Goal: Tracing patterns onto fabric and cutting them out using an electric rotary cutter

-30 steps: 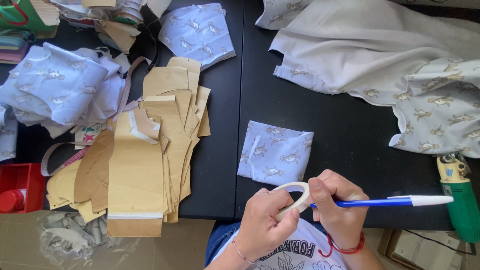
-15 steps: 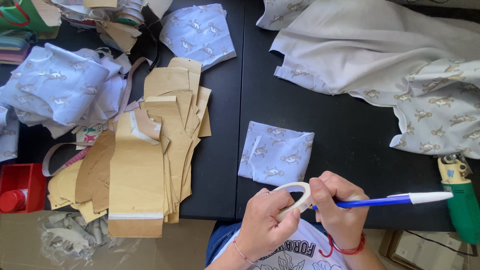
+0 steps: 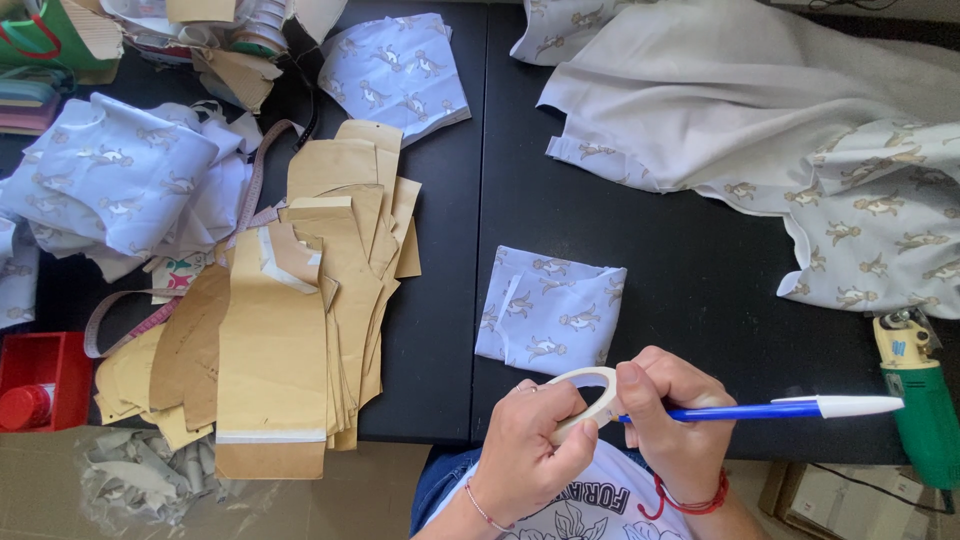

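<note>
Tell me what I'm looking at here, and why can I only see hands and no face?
The camera sits on a person's head and looks down, so you see only their two hands and a black table. No machine is working here.

The left hand holds a small roll of pale tape. The right hand touches the same roll and also holds a blue pen with a white cap.

Just above the hands lies a folded piece of light blue cloth with little animals printed on it. To the left is a stack of brown paper shapes, with more of the blue cloth bunched beside it. A big white cloth lies at the top right, and a green tool sits at the right edge.
</note>
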